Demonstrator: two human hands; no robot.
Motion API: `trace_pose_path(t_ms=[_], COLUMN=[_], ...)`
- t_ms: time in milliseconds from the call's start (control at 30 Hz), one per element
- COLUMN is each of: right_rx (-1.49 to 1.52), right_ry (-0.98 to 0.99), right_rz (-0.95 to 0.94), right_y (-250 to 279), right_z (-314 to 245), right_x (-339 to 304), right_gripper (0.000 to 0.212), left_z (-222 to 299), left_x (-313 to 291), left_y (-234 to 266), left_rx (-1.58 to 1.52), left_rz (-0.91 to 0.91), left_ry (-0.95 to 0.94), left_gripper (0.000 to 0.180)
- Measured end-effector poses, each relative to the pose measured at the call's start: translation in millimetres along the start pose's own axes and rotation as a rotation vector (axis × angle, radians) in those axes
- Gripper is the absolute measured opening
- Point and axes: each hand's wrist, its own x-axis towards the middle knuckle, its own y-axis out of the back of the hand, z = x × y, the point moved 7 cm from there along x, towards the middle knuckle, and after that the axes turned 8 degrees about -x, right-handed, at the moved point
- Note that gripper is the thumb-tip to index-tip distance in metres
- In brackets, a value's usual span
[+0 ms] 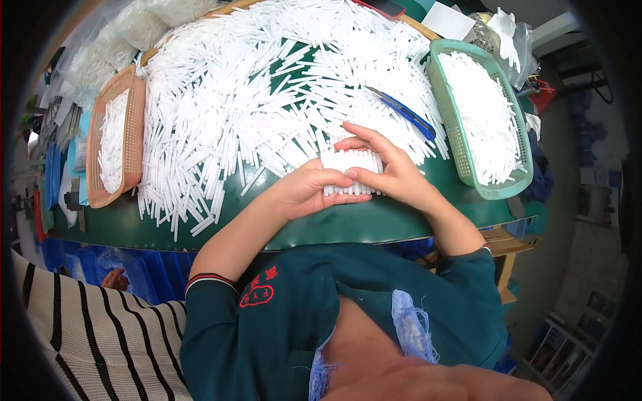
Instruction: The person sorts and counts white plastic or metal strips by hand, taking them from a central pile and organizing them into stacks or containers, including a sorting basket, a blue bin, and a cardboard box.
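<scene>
A row of short white plastic sticks (351,161), lined up side by side, sits between my two hands near the table's front edge. My left hand (306,190) closes on its left end, thumb across the front and fingers beneath. From the right, my right hand (396,175) grips the same row, its thumb meeting the left thumb and its index finger stretched over the top. Just beyond my hands spreads a wide pile of loose white sticks (194,127). A blue utility knife (408,115) lies on that pile, to the right of my hands, its blade pointing away.
On the right stands a green basket (461,144) of white sticks; a pink basket (131,147) with more stands left. The green table (348,227) ends close before me. Clear bags (134,30) line the far left. Someone in striped clothing (100,327) is at my left.
</scene>
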Motion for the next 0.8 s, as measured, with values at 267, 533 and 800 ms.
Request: trace_pose_path(t_ms=[267, 533, 800], right_rx=[-0.069, 0.030, -0.005], right_ry=[0.011, 0.023, 0.074], right_rz=[0.030, 0.046, 0.109], right_y=[7.2, 1.2, 23.3], right_z=[-2.1, 8.6, -7.7], right_x=[-2.0, -2.2, -3.6], right_gripper=[0.056, 0.056, 0.066], left_z=[1.4, 4.0, 12.9], left_x=[1.1, 0.3, -1.2], left_y=[1.6, -0.3, -1.9], left_rx=[-0.085, -0.077, -0.119], left_rz=[-0.054, -0.067, -0.046], left_ry=[-0.016, -0.052, -0.092], left_gripper=[0.046, 0.045, 0.052])
